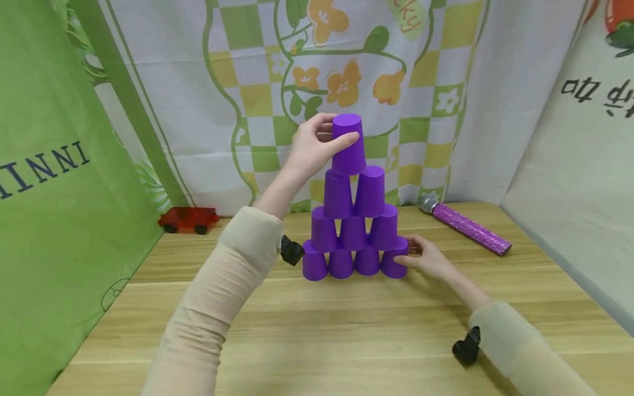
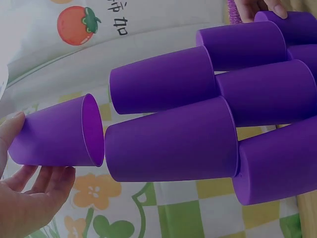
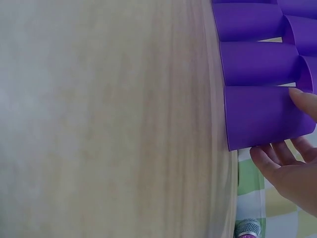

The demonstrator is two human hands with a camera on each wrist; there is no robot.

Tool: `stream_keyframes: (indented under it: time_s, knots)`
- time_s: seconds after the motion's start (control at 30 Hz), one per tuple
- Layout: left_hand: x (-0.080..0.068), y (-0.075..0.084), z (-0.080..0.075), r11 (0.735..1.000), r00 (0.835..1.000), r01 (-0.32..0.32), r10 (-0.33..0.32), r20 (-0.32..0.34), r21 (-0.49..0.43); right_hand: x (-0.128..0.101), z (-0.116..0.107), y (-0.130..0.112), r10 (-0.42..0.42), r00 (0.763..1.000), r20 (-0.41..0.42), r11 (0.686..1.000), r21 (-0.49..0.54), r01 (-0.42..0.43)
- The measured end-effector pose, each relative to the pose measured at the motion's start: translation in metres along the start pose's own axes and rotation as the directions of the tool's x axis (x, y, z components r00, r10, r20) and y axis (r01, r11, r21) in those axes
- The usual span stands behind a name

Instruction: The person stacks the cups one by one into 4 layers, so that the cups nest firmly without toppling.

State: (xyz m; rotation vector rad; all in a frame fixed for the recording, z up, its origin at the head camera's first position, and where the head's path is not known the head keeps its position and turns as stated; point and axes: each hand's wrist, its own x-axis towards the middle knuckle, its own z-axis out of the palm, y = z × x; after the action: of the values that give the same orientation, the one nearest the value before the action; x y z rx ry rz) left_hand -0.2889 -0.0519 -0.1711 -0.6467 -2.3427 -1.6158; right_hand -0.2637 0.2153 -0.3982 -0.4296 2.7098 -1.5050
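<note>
From my remote station I see that both arms wear long, close-fitting beige sleeves [image 1: 233, 275] reaching to the wrists, the hands are bare, and a small black device [image 1: 291, 251] is fixed at each wrist, the other one [image 1: 466, 346] on the right sleeve.

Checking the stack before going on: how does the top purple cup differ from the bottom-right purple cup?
The top cup sits highest, at the pyramid's peak, gripped around its sides by the left hand; the left wrist view shows a gap between its rim and the cups below. The bottom-right cup stands on the table, bearing cups above, with the right hand touching its side. Both are purple, upside down, apparently identical.
</note>
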Motion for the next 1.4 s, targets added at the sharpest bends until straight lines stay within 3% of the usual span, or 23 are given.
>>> stream_keyframes:
  time_s: [0.7,0.9,1.4]
  knots:
    - [0.010,-0.003,0.015,0.997,1.000,0.006,-0.008,0.019,0.074,0.001,0.000,-0.003,-0.019,1.000,0.001,1.000,-0.003,0.019]
    - [0.010,-0.006,0.015,0.995,0.999,0.044,-0.045,0.016,0.094,0.001,0.001,-0.002,-0.018,1.000,0.000,1.000,-0.007,0.018]
    - [0.006,-0.011,0.013,0.990,0.996,0.054,-0.063,0.061,0.134,0.000,0.000,-0.001,-0.008,1.000,0.000,1.000,-0.014,0.008]
